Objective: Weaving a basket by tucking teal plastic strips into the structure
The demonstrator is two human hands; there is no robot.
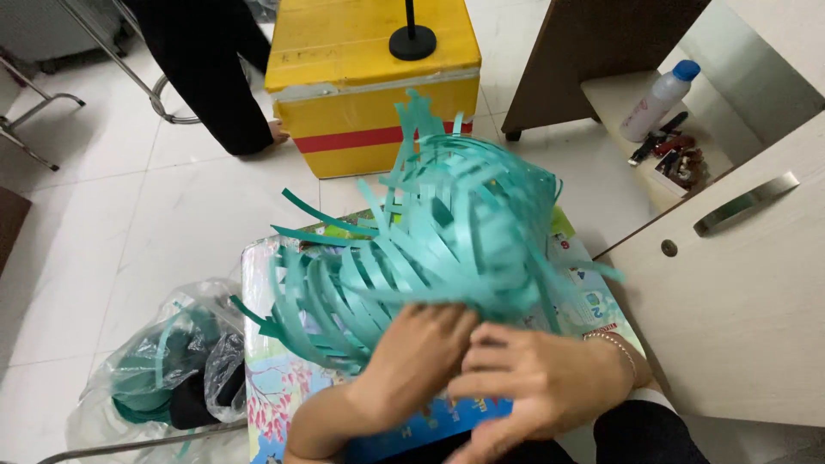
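My left hand (412,361) and right hand (533,378) grasping woven basket (447,232) | glossy teal plastic strips, loose ends splayed | over colourful printed surface (266,387)

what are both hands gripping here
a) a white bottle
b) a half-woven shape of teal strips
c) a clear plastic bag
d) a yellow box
b: the left hand and right hand both press on the woven teal strips.

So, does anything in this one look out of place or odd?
Nothing looks damaged or spilled. Both hands, left and right, grip a half-woven teal strip basket whose loose ends splay out unevenly.
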